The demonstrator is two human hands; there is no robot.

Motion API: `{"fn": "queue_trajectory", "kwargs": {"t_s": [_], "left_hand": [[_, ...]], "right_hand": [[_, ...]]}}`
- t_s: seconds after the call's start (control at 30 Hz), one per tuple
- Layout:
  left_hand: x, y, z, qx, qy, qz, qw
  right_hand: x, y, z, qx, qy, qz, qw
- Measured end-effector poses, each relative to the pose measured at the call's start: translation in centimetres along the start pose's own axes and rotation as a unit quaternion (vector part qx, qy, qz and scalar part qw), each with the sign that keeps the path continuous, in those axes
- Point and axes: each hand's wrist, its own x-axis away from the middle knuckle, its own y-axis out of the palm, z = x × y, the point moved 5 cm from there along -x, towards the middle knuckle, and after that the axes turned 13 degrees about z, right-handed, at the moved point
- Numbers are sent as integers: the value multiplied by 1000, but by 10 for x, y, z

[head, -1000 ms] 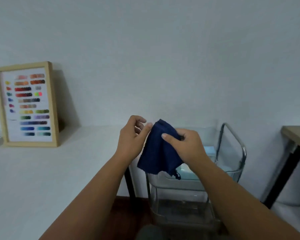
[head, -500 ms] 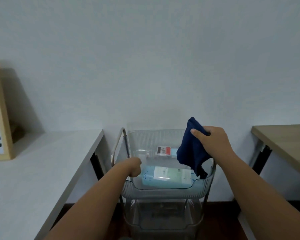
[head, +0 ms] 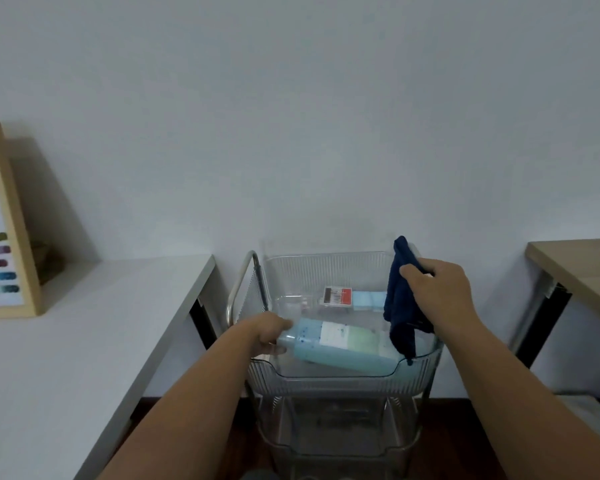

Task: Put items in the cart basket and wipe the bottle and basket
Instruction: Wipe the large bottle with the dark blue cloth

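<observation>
Head view: the left hand (head: 269,332) is closed around the left end of a light blue bottle (head: 340,346), which lies tilted inside the top basket (head: 329,384) of a clear plastic cart; the right hand (head: 439,292) pinches a dark blue cloth (head: 400,299) that hangs over the right side of the basket; at the far side of the basket lie a small red and white box (head: 337,295) and a pale blue pack (head: 369,300); a white table (head: 84,341) stands left, with a framed colour chart (head: 4,237) on it; a wooden table (head: 582,268) stands right.
</observation>
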Motion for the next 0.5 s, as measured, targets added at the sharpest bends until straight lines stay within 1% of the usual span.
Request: {"fn": "queue_trajectory", "kwargs": {"t_s": [0.1, 0.2, 0.33, 0.43, 0.47, 0.5], "left_hand": [[9, -7, 15, 82, 45, 46, 995], [31, -11, 40, 128, 117, 90, 981], [70, -9, 77, 109, 210, 173, 956], [89, -9, 96, 58, 262, 219, 938], [94, -11, 100, 44, 274, 233, 932], [99, -14, 104, 32, 285, 245, 926]], "right_hand": [[15, 15, 2, -28, 28, -38, 999], [37, 32, -10, -33, 6, -58, 998], [66, 55, -32, -40, -40, -42, 998], [78, 63, -36, -76, 7, -21, 997], [81, 64, -37, -87, 11, -14, 996], [82, 64, -38, -75, -10, -1, 997]]}}
